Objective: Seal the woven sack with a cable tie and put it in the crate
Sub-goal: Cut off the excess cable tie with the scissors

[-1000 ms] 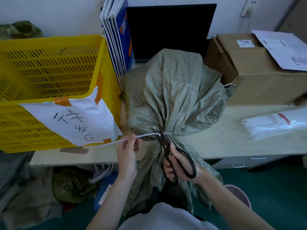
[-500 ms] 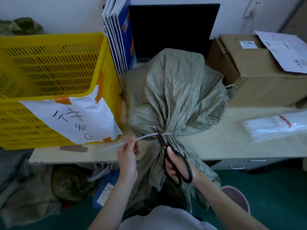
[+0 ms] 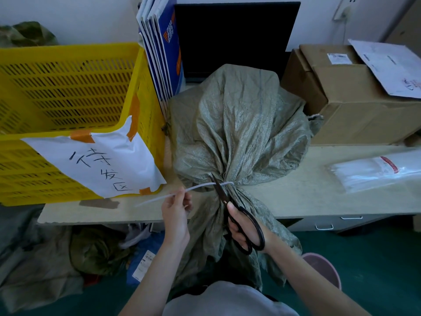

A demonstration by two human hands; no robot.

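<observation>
The crinkly grey-green woven sack (image 3: 237,133) sits on the pale table (image 3: 307,197), its neck cinched by the thin white plastic cable tie (image 3: 200,186). My left hand (image 3: 176,213) pinches the tie's tail. My right hand (image 3: 241,231) holds black metal scissors (image 3: 224,197), ready to snip. The yellow slotted plastic crate (image 3: 68,99) waits at nine o'clock; the sack is not in yet.
</observation>
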